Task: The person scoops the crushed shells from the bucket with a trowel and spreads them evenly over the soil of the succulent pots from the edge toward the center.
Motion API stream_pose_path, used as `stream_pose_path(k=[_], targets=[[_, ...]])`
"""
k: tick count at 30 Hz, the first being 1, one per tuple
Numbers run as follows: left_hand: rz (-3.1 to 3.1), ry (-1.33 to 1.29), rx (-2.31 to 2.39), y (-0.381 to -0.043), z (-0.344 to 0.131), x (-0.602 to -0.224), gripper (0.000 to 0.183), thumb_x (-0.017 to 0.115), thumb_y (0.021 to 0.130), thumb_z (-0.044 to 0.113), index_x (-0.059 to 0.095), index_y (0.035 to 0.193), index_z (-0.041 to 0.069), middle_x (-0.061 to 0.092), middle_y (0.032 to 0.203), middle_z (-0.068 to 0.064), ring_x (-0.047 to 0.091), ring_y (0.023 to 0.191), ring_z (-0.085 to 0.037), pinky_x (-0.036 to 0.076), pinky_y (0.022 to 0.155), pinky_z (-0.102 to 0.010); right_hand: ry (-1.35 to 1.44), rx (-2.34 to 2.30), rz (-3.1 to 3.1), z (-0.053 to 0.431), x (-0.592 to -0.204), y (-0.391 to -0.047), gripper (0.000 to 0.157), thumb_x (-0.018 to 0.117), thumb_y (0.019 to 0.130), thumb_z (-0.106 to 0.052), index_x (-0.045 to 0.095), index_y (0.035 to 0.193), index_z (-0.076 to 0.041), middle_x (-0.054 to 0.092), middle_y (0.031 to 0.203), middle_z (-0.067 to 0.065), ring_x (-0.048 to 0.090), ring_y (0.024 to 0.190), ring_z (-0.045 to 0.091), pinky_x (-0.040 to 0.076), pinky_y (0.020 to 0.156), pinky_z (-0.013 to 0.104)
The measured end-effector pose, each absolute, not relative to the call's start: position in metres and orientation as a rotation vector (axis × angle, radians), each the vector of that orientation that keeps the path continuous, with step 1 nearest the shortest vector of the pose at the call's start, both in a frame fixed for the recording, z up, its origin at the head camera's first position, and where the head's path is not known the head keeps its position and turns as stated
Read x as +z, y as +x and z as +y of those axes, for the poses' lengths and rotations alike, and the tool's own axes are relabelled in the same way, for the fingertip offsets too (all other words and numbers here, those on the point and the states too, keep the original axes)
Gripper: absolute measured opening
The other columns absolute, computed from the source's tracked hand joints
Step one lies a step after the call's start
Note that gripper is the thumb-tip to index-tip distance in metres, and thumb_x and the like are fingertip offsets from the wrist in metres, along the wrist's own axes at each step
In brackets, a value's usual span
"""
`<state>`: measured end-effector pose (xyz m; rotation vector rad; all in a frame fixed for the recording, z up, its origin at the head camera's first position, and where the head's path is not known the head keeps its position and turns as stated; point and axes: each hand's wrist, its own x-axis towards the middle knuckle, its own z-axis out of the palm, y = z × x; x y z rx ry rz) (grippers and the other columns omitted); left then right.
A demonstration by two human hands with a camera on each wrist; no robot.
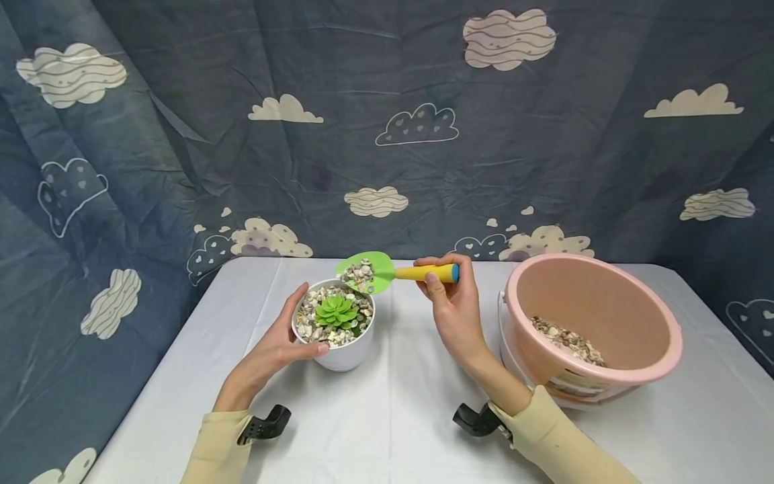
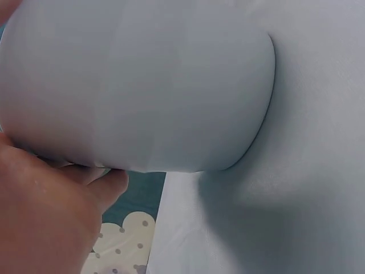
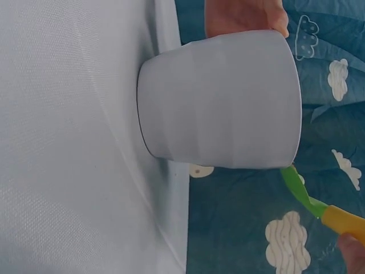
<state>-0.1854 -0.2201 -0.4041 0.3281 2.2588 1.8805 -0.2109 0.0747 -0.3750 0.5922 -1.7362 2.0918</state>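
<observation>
A white plant pot (image 1: 346,356) holds a green succulent (image 1: 335,312) set among small pebbles (image 1: 312,324). My left hand (image 1: 272,349) grips the pot from its left side, thumb along the near rim and fingers behind; the left wrist view shows the pot wall (image 2: 142,85) close up. In my right hand (image 1: 456,309) is a toy shovel with a yellow handle (image 1: 417,273) and a green blade (image 1: 382,269). Pebbles (image 1: 358,272) lie on the blade, which overlaps the pot's far right rim. The right wrist view shows the pot (image 3: 222,103) standing upright on the table.
A large pink bucket (image 1: 656,336) with pebbles (image 1: 568,341) inside stands on the right, near my right forearm. White cloth covers the table (image 1: 417,403). Behind it hangs a dark blue curtain (image 1: 351,168) with cloud prints.
</observation>
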Motion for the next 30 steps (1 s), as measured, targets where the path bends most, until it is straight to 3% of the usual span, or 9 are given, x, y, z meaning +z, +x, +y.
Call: stream_pose_path(k=[4,19,30], targets=[[2.264,0.331,1.886,-0.186,-0.221,-0.406,0.111,0.082,0.077,0.019,0.007,0.159,0.025,0.005,0.163,-0.010,0.011,0.147,-0.031,0.011,0.115,-0.053,0.596,2.089,-1.741,0.074,-0.377,-0.211,0.026,0.051,0.100,0.000,0.036,0.120,0.008,0.056,0.122,0.022,0.057,0.117,0.033,0.047,0.096,0.035],[2.255,0.323,1.890,-0.187,-0.222,-0.406,0.111,0.082,0.076,0.019,0.008,0.159,0.026,0.003,0.163,-0.009,0.007,0.147,-0.031,0.008,0.115,-0.054,0.675,2.116,-1.716,0.069,-0.380,-0.218,0.024,0.049,0.100,0.000,0.036,0.119,0.008,0.055,0.124,0.024,0.054,0.120,0.039,0.046,0.097,0.037],[2.249,0.340,1.898,-0.187,-0.222,-0.406,0.111,0.082,0.077,0.018,0.008,0.159,0.024,0.003,0.163,-0.008,0.006,0.147,-0.031,0.007,0.115,-0.055,0.709,2.125,-1.716,0.067,-0.381,-0.225,0.022,0.048,0.100,0.000,0.037,0.119,0.007,0.055,0.125,0.023,0.054,0.121,0.035,0.046,0.097,0.037]])
